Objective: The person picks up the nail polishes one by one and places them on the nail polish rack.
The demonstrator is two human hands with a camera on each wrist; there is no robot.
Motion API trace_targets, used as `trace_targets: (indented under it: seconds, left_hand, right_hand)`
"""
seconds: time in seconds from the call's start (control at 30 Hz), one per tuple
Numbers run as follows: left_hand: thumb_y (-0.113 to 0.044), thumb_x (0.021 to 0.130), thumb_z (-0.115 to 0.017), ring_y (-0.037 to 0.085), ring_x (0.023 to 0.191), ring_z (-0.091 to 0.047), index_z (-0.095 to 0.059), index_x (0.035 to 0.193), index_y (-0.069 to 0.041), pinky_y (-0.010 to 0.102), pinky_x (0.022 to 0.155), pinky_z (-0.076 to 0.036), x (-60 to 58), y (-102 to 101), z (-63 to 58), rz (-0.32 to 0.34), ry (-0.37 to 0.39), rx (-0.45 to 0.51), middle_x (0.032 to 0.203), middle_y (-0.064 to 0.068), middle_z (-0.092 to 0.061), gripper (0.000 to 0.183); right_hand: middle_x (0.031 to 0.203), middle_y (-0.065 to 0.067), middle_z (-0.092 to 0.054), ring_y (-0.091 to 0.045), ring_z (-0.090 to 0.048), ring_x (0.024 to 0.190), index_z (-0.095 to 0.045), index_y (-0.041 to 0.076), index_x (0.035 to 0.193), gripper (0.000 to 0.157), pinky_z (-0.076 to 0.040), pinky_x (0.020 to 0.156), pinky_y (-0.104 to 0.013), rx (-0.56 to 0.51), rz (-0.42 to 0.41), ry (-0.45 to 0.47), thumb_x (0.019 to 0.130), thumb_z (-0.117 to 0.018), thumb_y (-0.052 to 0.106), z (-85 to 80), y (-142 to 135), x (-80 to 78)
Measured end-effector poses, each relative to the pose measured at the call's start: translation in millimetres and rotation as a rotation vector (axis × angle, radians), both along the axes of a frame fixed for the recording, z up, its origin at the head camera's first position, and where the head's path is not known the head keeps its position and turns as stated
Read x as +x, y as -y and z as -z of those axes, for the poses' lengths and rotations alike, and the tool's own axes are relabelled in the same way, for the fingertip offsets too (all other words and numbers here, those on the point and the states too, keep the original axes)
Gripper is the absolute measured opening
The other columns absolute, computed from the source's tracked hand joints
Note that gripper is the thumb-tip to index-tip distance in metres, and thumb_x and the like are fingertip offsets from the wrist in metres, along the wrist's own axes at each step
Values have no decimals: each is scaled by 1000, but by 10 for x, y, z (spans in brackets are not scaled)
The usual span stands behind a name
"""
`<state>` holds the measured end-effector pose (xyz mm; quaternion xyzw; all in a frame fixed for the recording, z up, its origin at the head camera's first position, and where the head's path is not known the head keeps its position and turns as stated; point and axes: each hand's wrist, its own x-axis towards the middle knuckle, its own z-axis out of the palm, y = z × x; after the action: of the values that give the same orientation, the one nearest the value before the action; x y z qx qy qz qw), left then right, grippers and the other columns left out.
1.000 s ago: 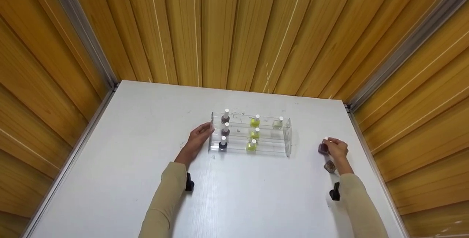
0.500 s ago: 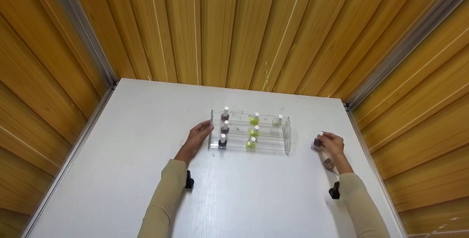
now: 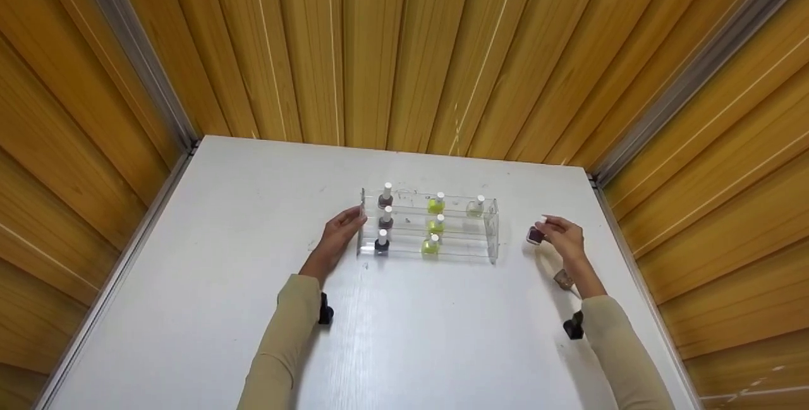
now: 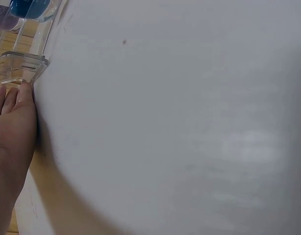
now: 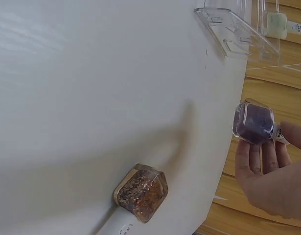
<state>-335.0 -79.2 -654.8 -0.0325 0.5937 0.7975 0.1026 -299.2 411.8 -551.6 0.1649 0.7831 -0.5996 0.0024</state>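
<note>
A clear acrylic tiered rack (image 3: 461,249) stands on the table, bearing several nail polish bottles with white caps. My left hand (image 3: 338,236) holds the rack's left end panel, fingertips at its edge; in the left wrist view the fingers (image 4: 24,93) meet that clear panel. To the right of the rack, my right hand (image 3: 564,236) pinches the white cap of a dark purple nail polish bottle (image 5: 254,122), its glass body pointing left toward the rack. A brown glitter nail polish bottle (image 5: 141,192) lies on its side on the table below the right hand.
Dark bottles (image 3: 382,244) fill the rack's left column, yellow ones (image 3: 430,246) the middle, and a pale one (image 3: 475,208) sits at top right. Wood-patterned walls (image 3: 373,50) enclose the white table (image 3: 404,347) at the back and sides.
My right hand has lifted the purple bottle and carried it left and away from me, toward the rack. The left hand stays at the rack's end; the brown bottle lies as before.
</note>
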Motion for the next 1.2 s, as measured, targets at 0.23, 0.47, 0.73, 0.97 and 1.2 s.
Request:
trace_targets:
  seconds: [0.23, 0.47, 0.73, 0.97, 1.2]
  left_hand:
    - [-28, 96, -74, 26, 149, -41, -54, 146, -9, 37, 127, -31, 19, -8, 5, 10, -6, -22, 156, 13, -50, 57]
    - [-27, 96, -73, 26, 148, -43, -55, 145, -8, 38, 127, -31, 22, -21, 0, 0, -7, -9, 156, 15, -50, 55]
    - [-26, 97, -72, 27, 148, -43, -52, 148, -6, 38, 127, -31, 32, -24, 5, 23, -15, -2, 155, 15, -51, 58]
    - [-28, 97, -72, 27, 150, -41, -53, 147, -8, 39, 128, -30, 24, -14, -9, 2, -7, -46, 156, 14, -50, 57]
    - [-32, 95, -74, 24, 152, -38, -53, 147, -12, 36, 128, -29, 33, 11, -50, -3, 23, -64, 157, 9, -49, 60]
  right_hand:
    - [88, 16, -70, 4, -68, 84, -54, -12, 137, 49, -58, 81, -13, -10, -38, -58, 98, -70, 12, -10, 122, -19]
    - [90, 16, -71, 5, -69, 85, -55, -12, 136, 51, -57, 82, -12, 22, -89, -96, 97, -72, 17, -58, 280, -27]
    - [94, 16, -72, 5, -68, 86, -58, -7, 135, 49, -57, 85, -12, 61, -122, -53, 97, -72, 20, -117, 432, -29]
    - [93, 16, -72, 4, -67, 87, -60, -9, 132, 48, -58, 85, -16, 62, -176, -94, 94, -75, 17, -178, 580, -17]
    - [95, 15, -70, 5, -65, 88, -59, -12, 131, 46, -55, 83, -12, 58, -231, -94, 94, -74, 11, -262, 707, 0]
